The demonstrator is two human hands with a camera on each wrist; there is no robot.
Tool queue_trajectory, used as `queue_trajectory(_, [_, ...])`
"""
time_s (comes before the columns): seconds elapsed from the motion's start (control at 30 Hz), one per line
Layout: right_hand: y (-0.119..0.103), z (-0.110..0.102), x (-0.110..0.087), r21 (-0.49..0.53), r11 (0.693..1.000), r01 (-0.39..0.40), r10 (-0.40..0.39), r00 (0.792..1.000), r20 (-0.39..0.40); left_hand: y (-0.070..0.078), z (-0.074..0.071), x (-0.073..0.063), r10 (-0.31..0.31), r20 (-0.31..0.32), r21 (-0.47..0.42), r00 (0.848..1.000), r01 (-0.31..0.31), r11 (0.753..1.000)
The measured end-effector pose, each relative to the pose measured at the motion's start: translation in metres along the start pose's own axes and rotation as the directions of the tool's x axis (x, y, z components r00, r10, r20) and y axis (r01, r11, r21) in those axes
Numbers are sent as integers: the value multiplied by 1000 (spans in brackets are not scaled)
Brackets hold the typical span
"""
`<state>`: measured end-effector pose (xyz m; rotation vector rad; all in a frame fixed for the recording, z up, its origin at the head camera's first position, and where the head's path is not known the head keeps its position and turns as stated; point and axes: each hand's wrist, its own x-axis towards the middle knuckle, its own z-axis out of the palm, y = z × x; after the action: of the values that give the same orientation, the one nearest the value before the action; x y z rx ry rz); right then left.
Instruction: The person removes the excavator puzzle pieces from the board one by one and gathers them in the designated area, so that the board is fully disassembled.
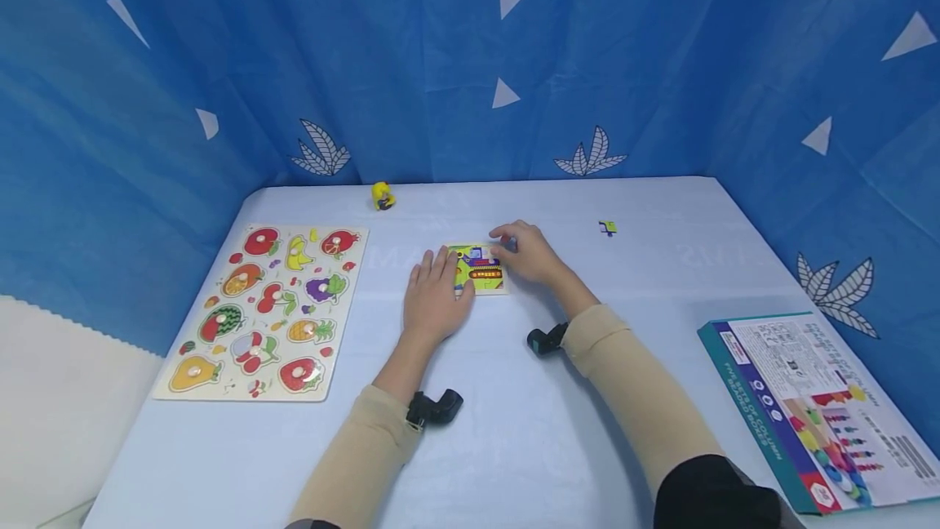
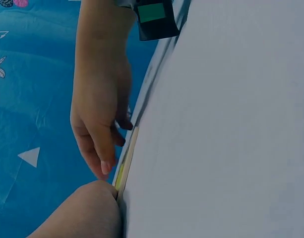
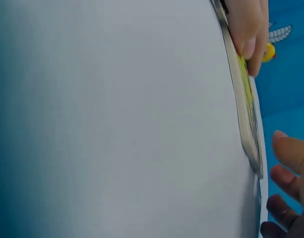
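A small jigsaw puzzle with a picture of a tracked digger lies in a thin wooden tray in the middle of the table. My left hand rests over its left edge, fingers straight and pointing away from me. At the far right corner of the puzzle hovers my right hand, its fingers loosely bent and spread. The right wrist view shows a gap between the puzzle's edge and the right hand's fingers, with nothing between them. One loose puzzle piece lies farther back to the right.
A fruit peg board lies on the left of the table. A yellow toy duck stands near the back edge. At the front right is a flat printed box. A blue curtain hangs behind the table.
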<state>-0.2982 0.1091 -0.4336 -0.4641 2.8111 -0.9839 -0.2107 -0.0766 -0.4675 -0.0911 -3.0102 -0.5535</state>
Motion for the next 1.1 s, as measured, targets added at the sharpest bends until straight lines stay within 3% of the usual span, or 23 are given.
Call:
queue_trajectory(0.43, [-5, 13, 3, -29, 1000, 2, -2, 1000, -1, -1, 1, 1, -1, 0, 19, 1000, 1, 1000])
queue_trajectory(1.1, [-8, 10, 12, -24, 999, -21, 22, 999, 34, -1, 1, 2, -3, 1, 27, 1000, 3, 1000])
